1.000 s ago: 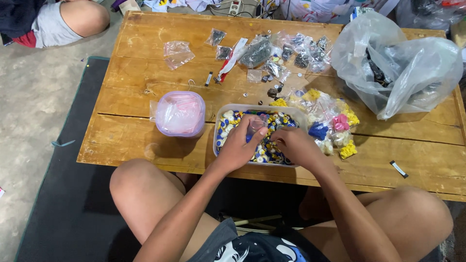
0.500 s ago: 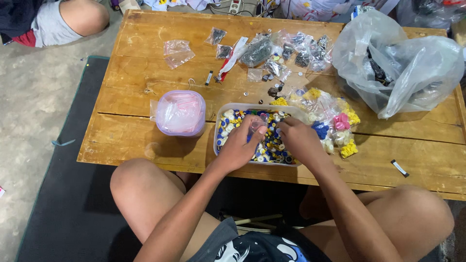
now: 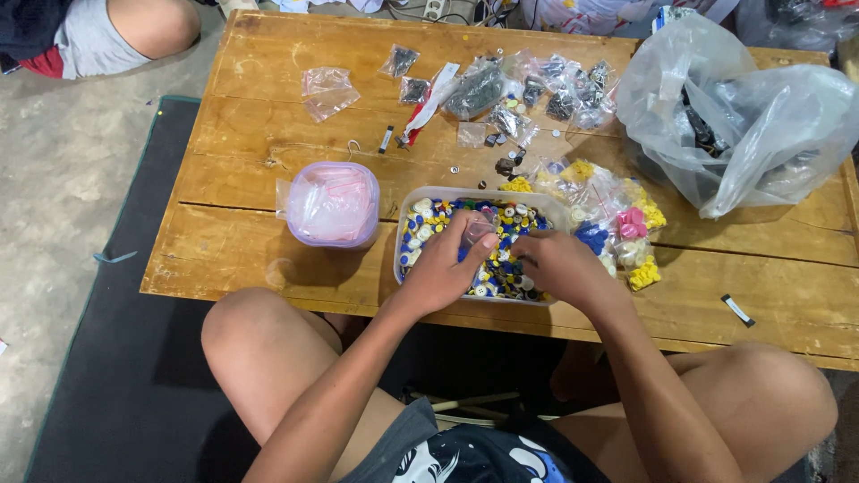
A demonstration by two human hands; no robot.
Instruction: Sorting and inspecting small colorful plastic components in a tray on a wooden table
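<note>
Hands stay over the button tray (image 3: 404, 234).

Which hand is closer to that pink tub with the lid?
The left. The left hand lies over the near-left part of the tray of buttons, just right of the pink tub. The right hand is farther right, over the tray's other side.

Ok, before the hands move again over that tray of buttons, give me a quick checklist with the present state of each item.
1. Both hands over the tray: ok; left hand and right hand are above the buttons.
2. Small clear bag between the fingers: ok, though which hand has the grip cannot tell.
3. Bag mouth open: cannot tell.
4. Tray fully on the table: ok, near the front edge.
5. Pink-filled tub apart from the left hand: ok.
6. Filled packets beside the right hand: ok.
</note>
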